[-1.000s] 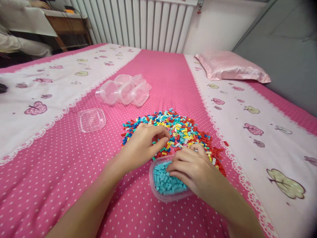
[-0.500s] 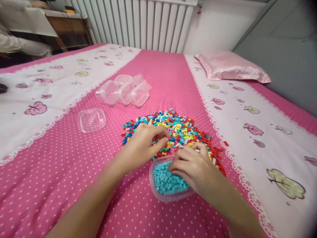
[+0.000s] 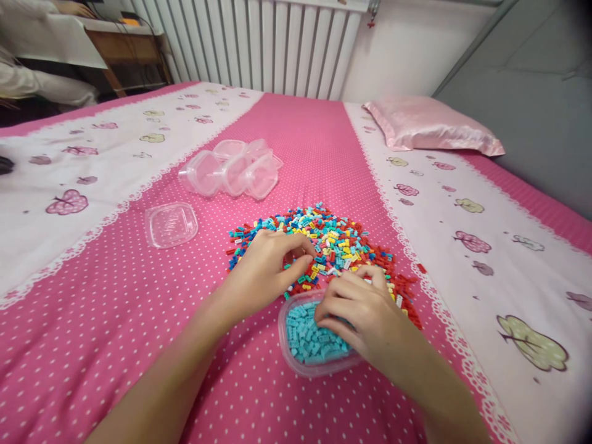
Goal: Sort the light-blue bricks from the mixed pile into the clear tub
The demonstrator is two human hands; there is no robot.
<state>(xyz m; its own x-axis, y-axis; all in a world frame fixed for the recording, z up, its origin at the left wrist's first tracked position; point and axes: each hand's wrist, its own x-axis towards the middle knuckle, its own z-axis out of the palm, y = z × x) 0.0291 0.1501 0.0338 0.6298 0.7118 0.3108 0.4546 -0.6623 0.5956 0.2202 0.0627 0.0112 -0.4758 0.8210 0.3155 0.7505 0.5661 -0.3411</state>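
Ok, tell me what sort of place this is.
Most likely a bedroom at home. The work is laid out on a bed with a pink dotted cover, a pink pillow lies at its far right, and a white radiator stands against the wall behind.

Bright, even indoor light, soft faint shadows, sharp centre — wide-angle bending at edges, dark vignetted right corners
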